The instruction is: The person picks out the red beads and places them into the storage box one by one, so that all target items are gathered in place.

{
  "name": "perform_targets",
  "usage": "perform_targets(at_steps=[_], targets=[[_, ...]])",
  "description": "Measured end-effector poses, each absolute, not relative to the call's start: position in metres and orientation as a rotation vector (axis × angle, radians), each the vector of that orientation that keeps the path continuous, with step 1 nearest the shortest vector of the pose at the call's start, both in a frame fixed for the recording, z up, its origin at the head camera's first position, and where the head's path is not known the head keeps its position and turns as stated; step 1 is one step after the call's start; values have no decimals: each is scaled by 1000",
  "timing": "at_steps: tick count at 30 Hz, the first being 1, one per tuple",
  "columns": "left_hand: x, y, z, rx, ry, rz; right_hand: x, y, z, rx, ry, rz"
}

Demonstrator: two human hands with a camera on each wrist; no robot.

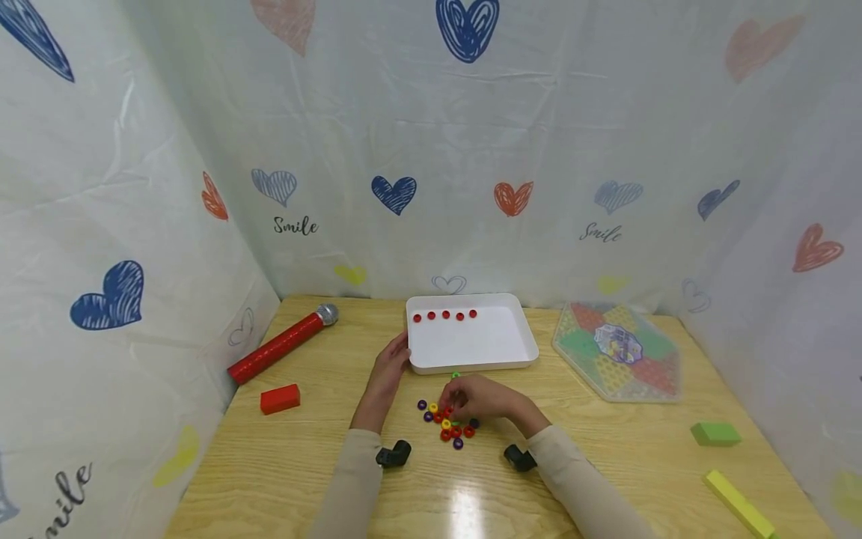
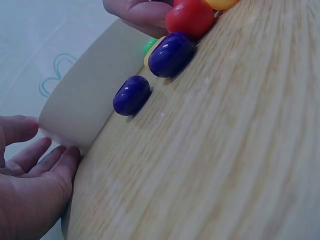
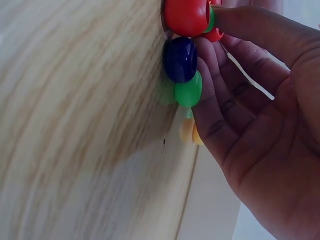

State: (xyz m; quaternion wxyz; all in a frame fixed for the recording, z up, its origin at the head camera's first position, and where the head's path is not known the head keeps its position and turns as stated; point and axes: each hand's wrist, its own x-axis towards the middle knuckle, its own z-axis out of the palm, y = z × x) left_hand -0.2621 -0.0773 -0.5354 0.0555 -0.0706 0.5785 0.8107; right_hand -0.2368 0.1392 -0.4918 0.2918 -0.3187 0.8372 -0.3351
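The left hand (image 1: 389, 368) rests against the near-left corner of the white tray (image 1: 518, 350), which has five red beads (image 1: 444, 315) in a row. The right hand (image 1: 480, 397) covers the pile of colored beads (image 1: 450, 424) on the wooden table (image 1: 323, 449).

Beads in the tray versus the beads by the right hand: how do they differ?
The beads in the white tray, the tray beads, are all red; the pile on the table mixes red, purple, yellow and green. The tray beads sit spaced in one row; the pile is a loose cluster. The right hand touches the pile; no hand touches the tray beads. Both look like small ring beads.
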Motion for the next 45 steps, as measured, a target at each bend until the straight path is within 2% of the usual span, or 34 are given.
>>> perform_targets(at_steps=[11, 21, 33, 45], targets=[[-262, -82, -536, -233, 1772, 2466, -237, 137, -483, -905, 2278, -952], [-263, -84, -533, -189, 1751, 2499, -265, 155, -464, -916, 2299, -1171], [-262, -84, -535, -166, 1724, 2518, -331, 189, -445, -645, 2326, -1435], [-259, -78, -536, -138, 1707, 2509, -365, 195, -439, -344, 2428, -1392]])
